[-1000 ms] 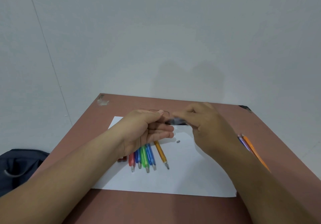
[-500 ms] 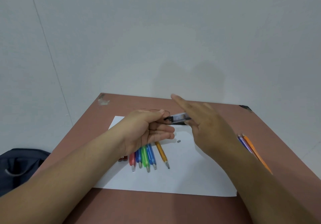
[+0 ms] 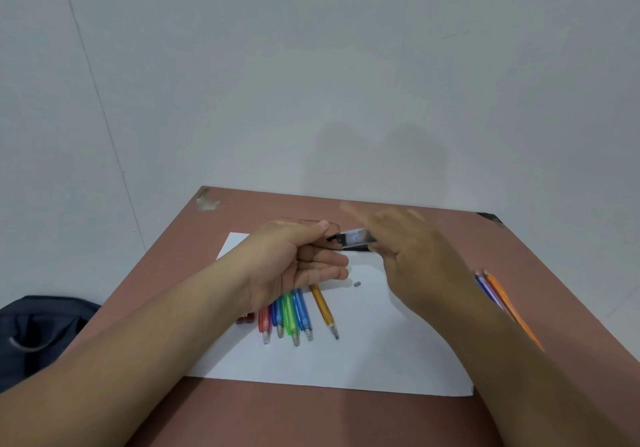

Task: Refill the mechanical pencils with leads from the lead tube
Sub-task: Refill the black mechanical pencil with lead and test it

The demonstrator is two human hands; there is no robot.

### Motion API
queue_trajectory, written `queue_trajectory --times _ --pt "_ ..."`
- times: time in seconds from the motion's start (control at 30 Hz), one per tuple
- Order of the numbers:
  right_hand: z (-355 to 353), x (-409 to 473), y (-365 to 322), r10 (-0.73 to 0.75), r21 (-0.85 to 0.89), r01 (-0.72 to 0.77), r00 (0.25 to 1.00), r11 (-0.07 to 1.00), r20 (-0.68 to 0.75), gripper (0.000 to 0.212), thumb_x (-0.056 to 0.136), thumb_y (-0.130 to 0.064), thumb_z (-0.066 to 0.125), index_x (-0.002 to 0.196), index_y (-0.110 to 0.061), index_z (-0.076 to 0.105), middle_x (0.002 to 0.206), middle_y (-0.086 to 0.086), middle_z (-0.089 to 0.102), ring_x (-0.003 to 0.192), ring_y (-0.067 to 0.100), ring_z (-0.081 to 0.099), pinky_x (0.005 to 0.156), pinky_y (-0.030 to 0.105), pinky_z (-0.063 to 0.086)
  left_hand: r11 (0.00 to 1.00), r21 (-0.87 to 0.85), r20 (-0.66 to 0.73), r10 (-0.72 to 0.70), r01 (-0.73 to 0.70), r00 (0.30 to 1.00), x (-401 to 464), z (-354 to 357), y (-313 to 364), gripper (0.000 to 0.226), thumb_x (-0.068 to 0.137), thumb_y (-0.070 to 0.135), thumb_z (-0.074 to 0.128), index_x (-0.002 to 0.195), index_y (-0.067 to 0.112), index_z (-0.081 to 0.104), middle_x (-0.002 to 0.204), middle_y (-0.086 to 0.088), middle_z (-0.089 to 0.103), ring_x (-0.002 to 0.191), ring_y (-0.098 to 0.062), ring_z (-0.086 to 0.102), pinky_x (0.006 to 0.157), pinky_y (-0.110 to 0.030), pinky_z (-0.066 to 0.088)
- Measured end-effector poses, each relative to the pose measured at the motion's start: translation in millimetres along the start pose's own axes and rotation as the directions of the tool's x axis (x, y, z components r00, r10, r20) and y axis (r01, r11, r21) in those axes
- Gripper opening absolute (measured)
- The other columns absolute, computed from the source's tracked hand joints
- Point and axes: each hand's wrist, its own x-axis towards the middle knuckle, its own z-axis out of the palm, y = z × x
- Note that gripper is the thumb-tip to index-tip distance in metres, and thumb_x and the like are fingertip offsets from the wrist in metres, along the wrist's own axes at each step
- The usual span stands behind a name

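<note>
The left hand point(image 3: 298, 266) has its fingers curled, pinching one end of the lead tube point(image 3: 353, 239) above the white paper point(image 3: 381, 353); the right hand point(image 3: 426, 266) is blurred — its grip cannot be told. Five mechanical pencils point(image 3: 294, 315) lie on the paper — two more point(image 3: 495, 290) on the surface point(image 3: 311, 419) beside it.

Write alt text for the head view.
Two bare hands meet above a white paper sheet on a brown table: the left hand and right hand hold a lead tube. Coloured mechanical pencils lie below.
</note>
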Motion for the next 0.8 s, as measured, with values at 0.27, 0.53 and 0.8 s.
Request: queue_trajectory --times 0.27,0.53,0.8 --pt "-7 -2 -4 0.055 0.048 -0.055 0.998 0.997 -0.002 0.110 0.096 -0.005 0.062 0.141 -0.071 -0.014 0.090 -0.027 0.044 0.091 0.010 0.047 0.076 0.029 0.052 1.000 -0.009 -0.016 0.002 -0.002 1.000 0 1 1 0.031 0.101 0.022 0.057 0.116 -0.004 0.067 0.102 -0.031 0.072 0.090 -0.039 0.074 0.069 -0.031 0.063" --pt "-7 -2 -2 0.093 0.063 -0.094 0.995 0.994 0.026 0.102 0.098 -0.012 0.061 0.138 -0.074 -0.010 0.099 -0.012 0.053 0.090 0.009 0.050 0.078 0.027 0.050 1.000 -0.003 -0.018 -0.009 0.009 1.000 -1 1 1 0.035 0.101 0.024 0.057 0.114 -0.007 0.067 0.101 -0.031 0.072 0.088 -0.037 0.075 0.067 -0.030 0.063" --pt "-6 -1 -4 0.122 0.091 -0.124 0.992 0.988 0.032 0.063 0.095 -0.004 0.064 0.142 -0.044 0.050 0.108 -0.010 0.063 0.100 0.014 0.059 0.085 0.032 0.053 1.000 0.001 -0.031 -0.003 0.003 1.000 1 0 0 0.035 0.103 0.023 0.053 0.111 -0.008 0.067 0.101 -0.030 0.072 0.090 -0.037 0.075 0.070 -0.030 0.063"
